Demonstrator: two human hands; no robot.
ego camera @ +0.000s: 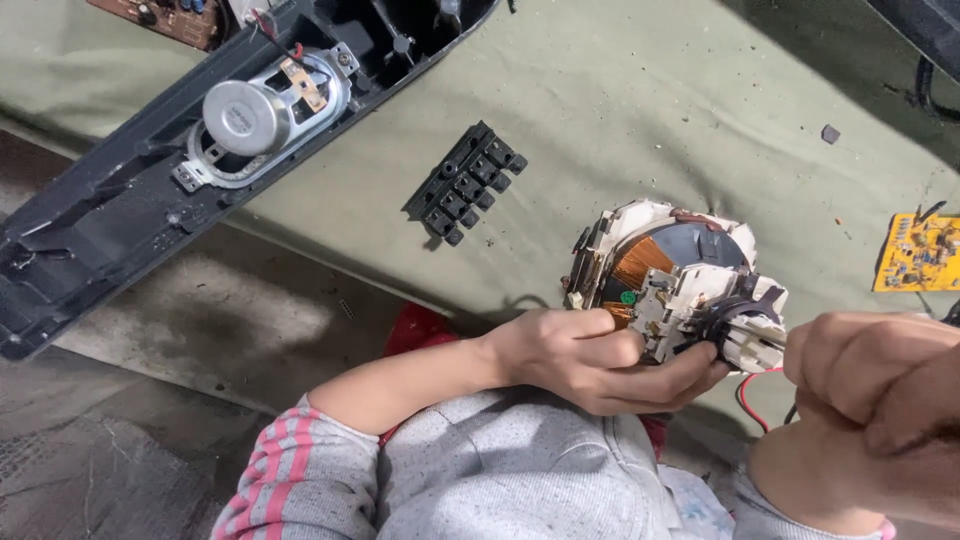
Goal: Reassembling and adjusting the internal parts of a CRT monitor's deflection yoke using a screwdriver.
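The left hand [590, 360] is wrapped around the underside of a round deflection yoke [672, 290], a cream plastic frame with copper windings and a dark collar, gripping it firmly so that its narrow neck points toward the other hand. The yoke sits at the near edge of the desk [650, 120], partly over the person's lap, apparently braced there to keep it steady while it is worked on. The right hand [880, 390] is clenched into a fist just beside the yoke's neck; it seems to be closed on a thin tool or the red wire [750, 395] trailing below, though what it grips is hidden by the fingers. Well apart on the olive cloth lies a black button strip [465, 183], set aside. Further left, an open black casing [150, 170] rests at an angle with its speaker [262, 115] facing up. A yellow circuit board [918, 252] lies near the right edge.
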